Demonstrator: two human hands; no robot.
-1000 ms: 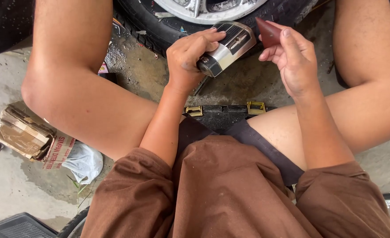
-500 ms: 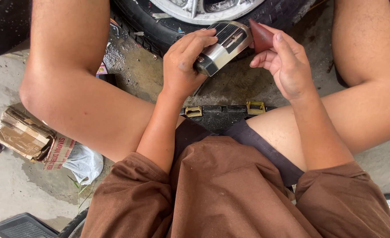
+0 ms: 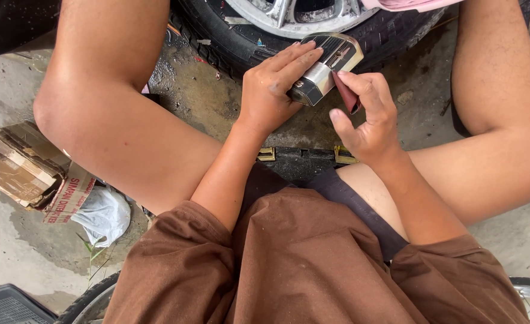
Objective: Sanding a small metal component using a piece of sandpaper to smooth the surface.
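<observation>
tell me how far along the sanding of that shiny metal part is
Looks mid-way, as far as one view shows. Done: the shiny silver metal part already gleams along its lower face. In hand: the left hand grips it while the right hand presses a reddish-brown sandpaper piece against its side. Left: the dark ribbed top face looks dull; the far side is hidden, so I cannot judge it.

damp, perhaps oily concrete floor point(image 3: 13, 258)
</observation>
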